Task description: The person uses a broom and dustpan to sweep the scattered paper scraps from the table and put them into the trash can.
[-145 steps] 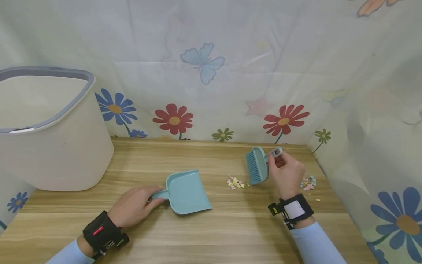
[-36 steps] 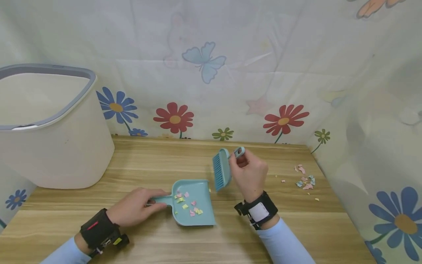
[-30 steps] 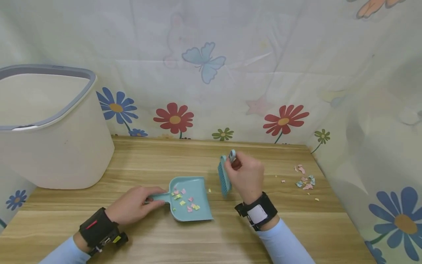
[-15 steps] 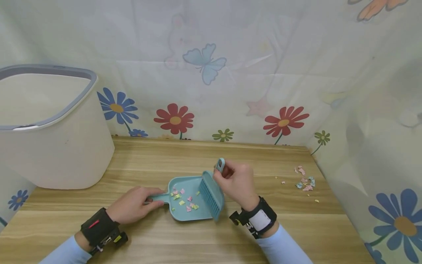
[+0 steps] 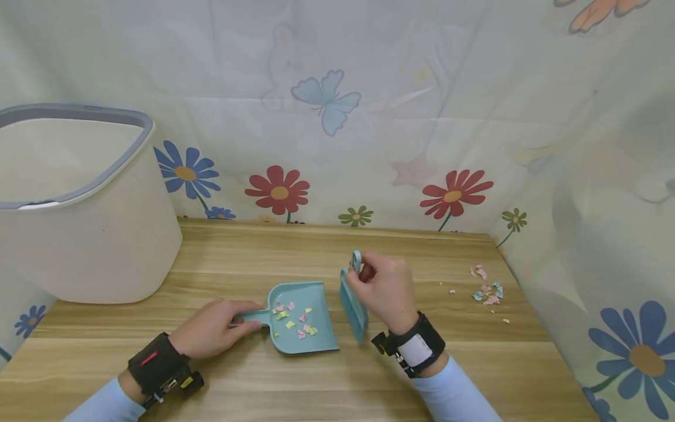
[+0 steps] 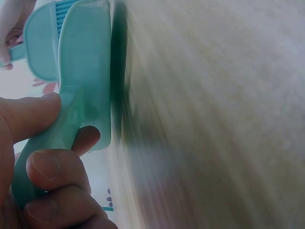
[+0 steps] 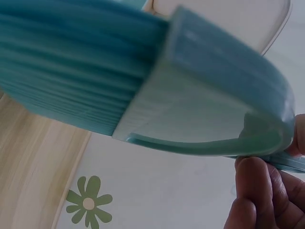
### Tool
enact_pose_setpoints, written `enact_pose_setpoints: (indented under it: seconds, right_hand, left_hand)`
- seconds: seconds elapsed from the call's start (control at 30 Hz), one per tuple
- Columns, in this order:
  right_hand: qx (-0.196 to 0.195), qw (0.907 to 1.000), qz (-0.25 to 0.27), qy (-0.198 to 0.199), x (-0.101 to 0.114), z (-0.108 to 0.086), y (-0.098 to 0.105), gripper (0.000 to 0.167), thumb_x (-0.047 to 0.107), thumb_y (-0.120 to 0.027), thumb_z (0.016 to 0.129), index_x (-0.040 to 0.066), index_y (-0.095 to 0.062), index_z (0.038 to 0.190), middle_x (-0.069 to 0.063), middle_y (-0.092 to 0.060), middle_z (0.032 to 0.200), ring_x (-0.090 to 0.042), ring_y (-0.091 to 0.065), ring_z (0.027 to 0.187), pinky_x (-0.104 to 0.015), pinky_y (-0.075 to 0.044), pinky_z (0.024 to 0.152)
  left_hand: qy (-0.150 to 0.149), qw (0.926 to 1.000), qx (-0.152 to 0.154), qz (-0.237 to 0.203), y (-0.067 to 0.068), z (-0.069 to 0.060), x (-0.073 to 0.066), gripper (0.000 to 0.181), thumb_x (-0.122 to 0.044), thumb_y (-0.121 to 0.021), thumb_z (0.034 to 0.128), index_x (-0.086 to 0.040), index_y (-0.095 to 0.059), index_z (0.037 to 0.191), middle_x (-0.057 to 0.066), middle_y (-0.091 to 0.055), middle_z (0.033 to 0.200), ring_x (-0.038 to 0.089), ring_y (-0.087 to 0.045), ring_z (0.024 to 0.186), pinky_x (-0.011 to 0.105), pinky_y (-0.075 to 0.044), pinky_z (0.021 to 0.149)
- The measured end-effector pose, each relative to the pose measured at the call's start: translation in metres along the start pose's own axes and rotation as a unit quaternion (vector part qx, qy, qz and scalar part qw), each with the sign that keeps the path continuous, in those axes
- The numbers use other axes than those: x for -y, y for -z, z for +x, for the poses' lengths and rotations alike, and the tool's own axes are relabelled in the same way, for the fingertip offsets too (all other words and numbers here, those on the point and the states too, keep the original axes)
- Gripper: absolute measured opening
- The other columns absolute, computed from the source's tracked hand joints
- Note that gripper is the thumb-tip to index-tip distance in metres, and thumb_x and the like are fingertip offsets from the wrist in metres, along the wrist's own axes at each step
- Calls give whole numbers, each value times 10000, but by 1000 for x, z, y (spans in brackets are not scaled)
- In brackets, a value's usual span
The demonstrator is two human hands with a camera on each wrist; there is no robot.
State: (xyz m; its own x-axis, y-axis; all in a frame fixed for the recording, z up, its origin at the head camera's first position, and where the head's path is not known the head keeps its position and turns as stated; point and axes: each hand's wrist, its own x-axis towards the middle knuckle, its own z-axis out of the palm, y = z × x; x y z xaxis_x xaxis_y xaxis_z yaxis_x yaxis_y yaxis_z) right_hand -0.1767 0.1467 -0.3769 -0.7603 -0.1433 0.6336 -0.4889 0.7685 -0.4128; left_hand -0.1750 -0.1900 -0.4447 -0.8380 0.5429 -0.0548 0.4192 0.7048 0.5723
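Observation:
My left hand [image 5: 213, 328] grips the handle of a light blue dustpan [image 5: 316, 296], its fingers curled round the handle in the left wrist view. Pink and yellow paper scraps [image 5: 290, 324] lie in the pan. My right hand [image 5: 385, 287] pinches the handle of a matching small brush [image 5: 352, 308], held just right of the pan's lip and apart from it. Bristles fill the upper left of the right wrist view, where the brush head [image 7: 205, 100] shows large. More pink, blue and yellow scraps [image 5: 490, 293] lie on the table to the right of my right hand.
A large white bin [image 5: 116, 223] with a grey rim stands at the left on the wooden table [image 5: 237, 252]. A flower-print curtain [image 5: 221, 70] hangs behind the table and along its right side. A few stray scraps [image 5: 452, 291] lie between the brush and the scrap pile.
The dustpan, bare at first, now carries scraps. My right hand has come left with the brush, swept a yellow scrap over the lip, then drawn back slightly right.

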Motion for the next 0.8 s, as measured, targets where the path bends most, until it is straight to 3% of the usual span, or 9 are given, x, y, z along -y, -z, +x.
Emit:
enact_pose_setpoints:
  seconds: [0.43,0.57,0.7,0.8]
  right_hand:
    - [101,9999,-81,90,3,-3,-8,113,82,-777,811,100,-704,727,65,-554,528,-4,-438,448,-169,-317,440]
    - [337,9981,507,116,3,-4,-9,104,92,-759,846,104,-711,755,55,-582,565,-2,-469,484,-151,-364,458]
    - [470,9899,1326,-152,4,-4,-5,22,72,-743,879,74,-759,863,26,-636,628,-32,-515,511,-169,-426,463]
    - [383,9881,1466,-281,5,-2,-1,37,46,-751,872,73,-767,891,16,-650,643,-42,-529,510,-186,-448,461]
  left_hand:
    - [168,9997,136,-76,5,1,5,364,-417,-671,1008,-206,-721,1301,-91,-727,1188,38,-596,893,270,-516,782]
    - [169,9997,149,-71,5,1,5,368,-418,-669,1009,-204,-720,1304,-79,-728,1209,35,-604,910,281,-528,795]
    - [183,9996,174,-86,5,1,5,374,-413,-670,1009,-196,-717,1311,-64,-727,1228,40,-605,914,284,-529,795]
    - [188,9996,177,-92,5,2,5,376,-409,-670,1009,-194,-714,1315,-62,-726,1231,42,-599,907,278,-522,791]
